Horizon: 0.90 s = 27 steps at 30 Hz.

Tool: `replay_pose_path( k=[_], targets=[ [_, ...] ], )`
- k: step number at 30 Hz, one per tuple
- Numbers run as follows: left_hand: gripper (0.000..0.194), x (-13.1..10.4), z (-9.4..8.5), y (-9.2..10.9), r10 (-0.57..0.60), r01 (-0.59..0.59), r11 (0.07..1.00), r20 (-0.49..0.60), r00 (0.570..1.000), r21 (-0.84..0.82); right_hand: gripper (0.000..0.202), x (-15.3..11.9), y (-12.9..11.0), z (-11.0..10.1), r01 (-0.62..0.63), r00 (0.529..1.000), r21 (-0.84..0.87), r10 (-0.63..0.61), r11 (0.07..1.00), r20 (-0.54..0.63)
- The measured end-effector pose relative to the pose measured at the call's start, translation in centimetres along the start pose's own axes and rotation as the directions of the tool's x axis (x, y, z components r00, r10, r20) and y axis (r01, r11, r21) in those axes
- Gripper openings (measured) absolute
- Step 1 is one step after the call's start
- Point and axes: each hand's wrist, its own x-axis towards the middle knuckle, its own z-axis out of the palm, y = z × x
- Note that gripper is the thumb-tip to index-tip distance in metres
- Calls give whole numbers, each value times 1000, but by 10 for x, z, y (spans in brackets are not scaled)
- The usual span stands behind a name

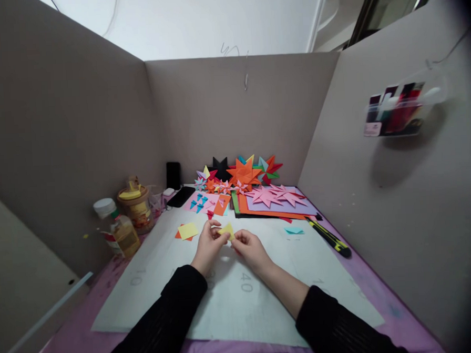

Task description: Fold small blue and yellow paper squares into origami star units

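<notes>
A small piece of yellow paper (227, 230) is held up above the white mat between my two hands. My left hand (211, 241) pinches its left side, thumb in front. At its lower right corner, the fingertips of my right hand (249, 247) are closed on the same paper. To the left of my hands, a yellow paper square (188, 231) lies over orange paper (178, 235). A folded light-blue paper piece (294, 230) rests on the mat to the right.
Folded paper stars (243, 172) stand at the back, with pink stars (274, 195) on stacked coloured sheets (261, 212). A yellow-and-black utility knife (329, 238) lies right. At left are a bottle (122, 232), a tub (136, 208) and a phone (181, 196). Grey partitions (235, 108) surround the table.
</notes>
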Motion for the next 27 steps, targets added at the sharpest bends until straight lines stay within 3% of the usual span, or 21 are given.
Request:
replay_pose_path(
  k=[5,7,11,14,17,22,27],
  targets=[
    [42,3,-3,-1,33,-41,997,-125,992,-64,19,0,-4,-3,-6,998,-45,4,999,-56],
    [43,2,-4,0,42,-44,998,-58,997,-36,16,-1,-8,-4,85,991,-131,-97,988,-93],
    [15,-2,-4,5,59,-75,989,130,990,128,8,-7,-15,-8,304,941,-335,-335,892,-37],
    [7,-5,-9,9,252,-281,936,150,956,214,13,-11,-20,-12,411,902,-334,-431,849,16],
    [5,-6,-15,11,435,-491,814,236,869,309,17,-12,-25,-19,506,857,-323,-508,800,85],
    [13,-7,-20,9,485,-579,709,316,815,403,15,-11,-31,-28,574,819,-360,-527,735,227],
    [10,-7,-20,7,472,-564,734,314,824,378,12,-9,-32,-30,565,824,-365,-482,740,298]
  ],
)
